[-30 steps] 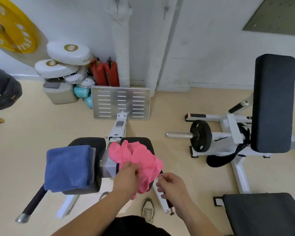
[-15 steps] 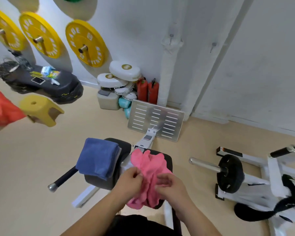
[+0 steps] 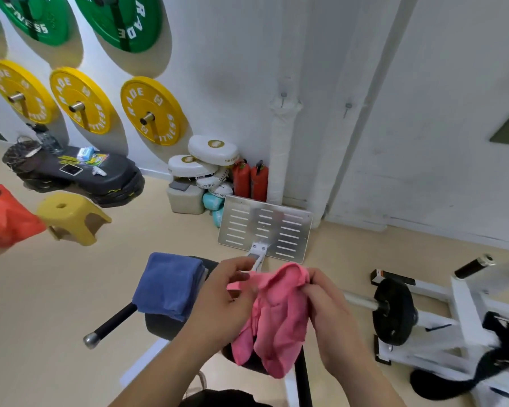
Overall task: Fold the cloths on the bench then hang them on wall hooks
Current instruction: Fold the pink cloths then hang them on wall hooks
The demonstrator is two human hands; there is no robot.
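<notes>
Left grip (image 3: 227,292) pinches the pink cloth (image 3: 276,318) at its upper-left edge, thumb & fingers closed on the fabric. Right grip (image 3: 326,304) is curled round the cloth's upper-right part, bunching it. We see the cloth held up between the two grips, crumpled, w/ its lower part dangling below them in front of the worktop (image 3: 162,326). We can't tell if the hanging end touches the pad.

The blue cloth (image 3: 168,283) is folded & lies on the worktop's left pad, just left of the left grip, its near edge draped over the pad's side. It's apart from the pink one.

Two hooks sit on the wall well beyond the grips: one (image 3: 282,96) at the top of a white wrapped pipe, the other (image 3: 348,107) to its right.

Past the worktop we see a slotted metal plate (image 3: 265,227) tilted toward the wall. A yellow stool (image 3: 71,218) stands on the floor at left, near the wall w/ yellow plates (image 3: 153,111). A white frame w/ a black disc (image 3: 394,311) is at right.
</notes>
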